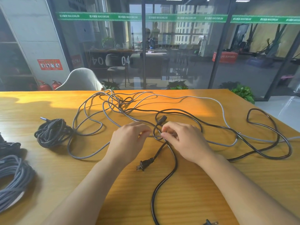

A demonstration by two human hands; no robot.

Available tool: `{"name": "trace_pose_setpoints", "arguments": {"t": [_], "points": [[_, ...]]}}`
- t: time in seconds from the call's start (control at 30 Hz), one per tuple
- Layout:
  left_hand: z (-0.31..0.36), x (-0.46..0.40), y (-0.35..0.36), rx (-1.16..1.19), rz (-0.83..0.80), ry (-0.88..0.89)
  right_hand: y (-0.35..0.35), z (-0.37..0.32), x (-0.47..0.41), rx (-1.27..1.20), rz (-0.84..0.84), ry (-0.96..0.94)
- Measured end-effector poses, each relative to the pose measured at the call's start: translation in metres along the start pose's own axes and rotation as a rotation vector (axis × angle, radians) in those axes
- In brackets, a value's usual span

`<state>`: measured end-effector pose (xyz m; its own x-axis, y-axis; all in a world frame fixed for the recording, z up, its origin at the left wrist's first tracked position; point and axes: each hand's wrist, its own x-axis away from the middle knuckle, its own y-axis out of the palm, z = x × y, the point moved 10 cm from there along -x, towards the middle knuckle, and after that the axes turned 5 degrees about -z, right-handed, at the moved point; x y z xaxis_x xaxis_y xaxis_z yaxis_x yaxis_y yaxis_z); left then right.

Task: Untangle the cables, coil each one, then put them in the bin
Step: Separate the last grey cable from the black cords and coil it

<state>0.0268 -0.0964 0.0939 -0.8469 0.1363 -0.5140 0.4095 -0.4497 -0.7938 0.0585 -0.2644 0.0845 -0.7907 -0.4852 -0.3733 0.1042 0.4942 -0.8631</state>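
Tangle: a grey braided cable (90, 157) and a black power cord (172, 172) lie intertwined across the middle of the wooden table (48, 172), loops sprawling from the far edge towards the right.
Grey braided cable: woven fabric jacket, matte, light-and-dark fleck; long slack curves, several crossing at the far centre.
Black power cord: smooth rubbery jacket, slightly glossy; broad loops at the right, one strand running to the near edge.
Two-prong plug (144, 164): black moulded body, flat metal blades, lying flat near the hands.
Connector end (162, 119): black moulded block, just beyond the hands.
Second plug (210, 222): black, cut off by the bottom edge.
Left hand (128, 143): fingers curled, pinching the grey braided cable at a crossing point.
Right hand (183, 140): fingers curled at the same crossing, pinching cable; which strand cannot be told.
Dark coiled bundle (52, 133): black braided, rope-like weave, wound into a rough ring at the left, a metal-tipped end projecting.
Grey coil (14, 179): thick grey cable in neat rounds at the left edge.
Table: yellow-orange wood grain, sunlit patches at the far side.
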Motion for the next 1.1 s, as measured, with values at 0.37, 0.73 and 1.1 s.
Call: {"name": "trace_pose_setpoints", "arguments": {"t": [0.37, 0.73, 1.1], "points": [[0.018, 0.003, 0.008, -0.080, -0.037, 0.089, 0.004, -0.011, -0.001, 0.005, 0.008, -0.049], [0.003, 0.003, -0.008, -0.068, 0.055, 0.005, -0.004, -0.007, -0.002, -0.120, 0.076, -0.079], [-0.021, 0.003, -0.017, -0.007, 0.084, -0.117, -0.048, 0.044, 0.008, -0.157, 0.343, 0.289]]}}
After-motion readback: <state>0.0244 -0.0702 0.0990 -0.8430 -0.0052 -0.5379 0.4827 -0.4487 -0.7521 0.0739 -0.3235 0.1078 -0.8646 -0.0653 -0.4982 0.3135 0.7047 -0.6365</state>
